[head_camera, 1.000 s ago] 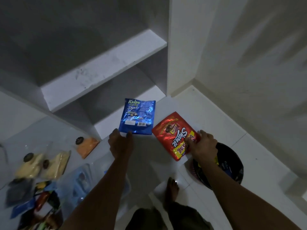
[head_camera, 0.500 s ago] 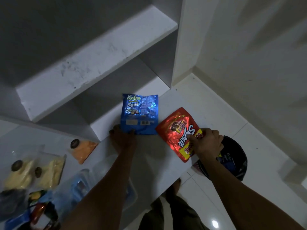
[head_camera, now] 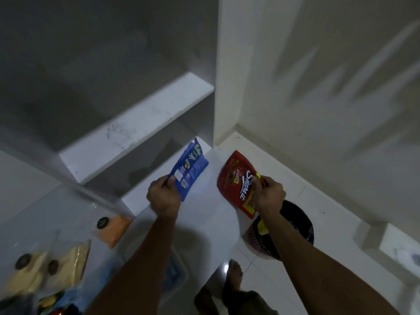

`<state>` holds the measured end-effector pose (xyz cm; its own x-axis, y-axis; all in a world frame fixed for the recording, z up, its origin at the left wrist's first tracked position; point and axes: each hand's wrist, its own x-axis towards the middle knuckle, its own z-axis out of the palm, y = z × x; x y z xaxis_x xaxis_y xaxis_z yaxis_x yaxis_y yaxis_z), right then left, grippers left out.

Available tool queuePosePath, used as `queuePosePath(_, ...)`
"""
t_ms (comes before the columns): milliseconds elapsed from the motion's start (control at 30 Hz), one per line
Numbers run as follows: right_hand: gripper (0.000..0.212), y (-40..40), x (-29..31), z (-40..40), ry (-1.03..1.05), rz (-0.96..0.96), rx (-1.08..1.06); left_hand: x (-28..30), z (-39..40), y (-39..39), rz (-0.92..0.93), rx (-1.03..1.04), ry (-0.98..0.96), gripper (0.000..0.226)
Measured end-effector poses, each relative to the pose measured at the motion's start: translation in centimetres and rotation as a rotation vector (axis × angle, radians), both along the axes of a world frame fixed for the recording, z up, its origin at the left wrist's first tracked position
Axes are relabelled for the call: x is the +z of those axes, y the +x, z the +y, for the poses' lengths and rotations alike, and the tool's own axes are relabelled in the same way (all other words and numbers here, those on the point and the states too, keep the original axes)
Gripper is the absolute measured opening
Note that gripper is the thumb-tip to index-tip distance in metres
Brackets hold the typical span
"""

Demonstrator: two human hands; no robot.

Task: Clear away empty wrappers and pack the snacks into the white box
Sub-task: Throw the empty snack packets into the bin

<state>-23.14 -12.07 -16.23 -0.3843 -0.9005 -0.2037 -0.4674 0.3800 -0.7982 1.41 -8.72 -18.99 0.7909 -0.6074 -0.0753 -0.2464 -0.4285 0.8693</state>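
Note:
My left hand pinches the lower corner of a blue foil wrapper, lifted off the white counter and turned edge-on. My right hand grips the lower right edge of a red snack pouch, also raised and tilted. A clear plastic box with blue items inside sits under my left forearm, mostly hidden. Bagged snacks lie at the left: an orange one and two pale yellow ones.
A dark round bin with wrappers inside stands on the tiled floor below my right hand. White shelves rise behind the counter. More dark packets lie at the bottom left. A bare foot shows below the counter edge.
Both packets were lying flat on the counter with my hands at their lower edges; now both are lifted off it, the blue one turned edge-on, the red one tilted up.

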Motion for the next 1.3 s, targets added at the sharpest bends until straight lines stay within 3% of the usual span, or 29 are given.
queuePosePath(300, 0.035, -8.5, 6.2, 1.2, -0.118, 0.068, -0.196, 5.9, -1.5, -10.2, -0.018, -0.246, -0.105, 0.015)
queuePosePath(600, 0.031, -23.2, 5.7, 3.2, -0.097, 0.062, -0.379, 5.2, -2.1, -27.0, -0.037, -0.482, -0.115, 0.016)
queuePosePath(700, 0.03, -29.9, 3.3, 3.0, -0.025, 0.085, -0.39, 2.4, -2.2, -33.9, -0.066, -0.51, -0.02, 0.017)
queuePosePath(933, 0.026, -34.4, -3.3, 3.0, 0.105, 0.092, -0.305, -3.3, -0.9, -39.6, -0.103, -0.522, 0.128, 0.017)
queuePosePath(1300, 0.023, -34.5, -18.9, 1.2, 0.351, 0.089, -0.265, -17.3, -2.8, -42.3, -0.047, -0.468, 0.386, 0.02)
